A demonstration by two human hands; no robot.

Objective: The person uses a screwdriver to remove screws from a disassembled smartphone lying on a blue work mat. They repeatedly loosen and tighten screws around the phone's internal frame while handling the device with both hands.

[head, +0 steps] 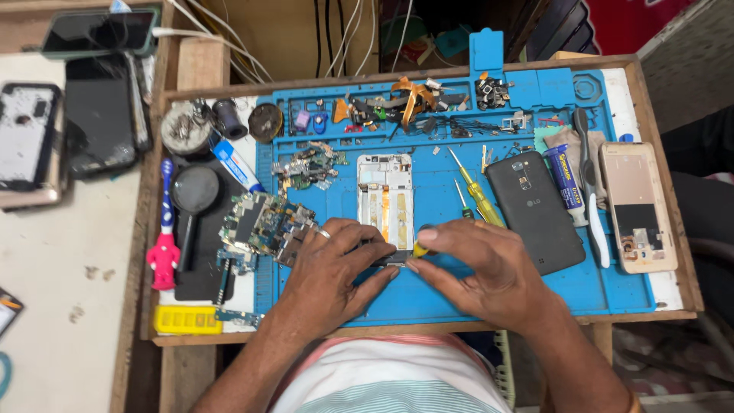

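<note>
blue mat (612,287): phone frame (384,195) between both hands.

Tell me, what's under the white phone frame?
The blue mat lies under the white phone frame. The left hand and right hand cover the frame's near end, so that part stays hidden.

Phone frame (384,195) on mat (612,283); circuit boards (260,222) left; back cover (535,210) right.

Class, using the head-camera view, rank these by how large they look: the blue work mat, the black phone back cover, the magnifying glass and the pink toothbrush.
1. blue work mat
2. black phone back cover
3. magnifying glass and pink toothbrush: similar length, too close to rank.
</note>
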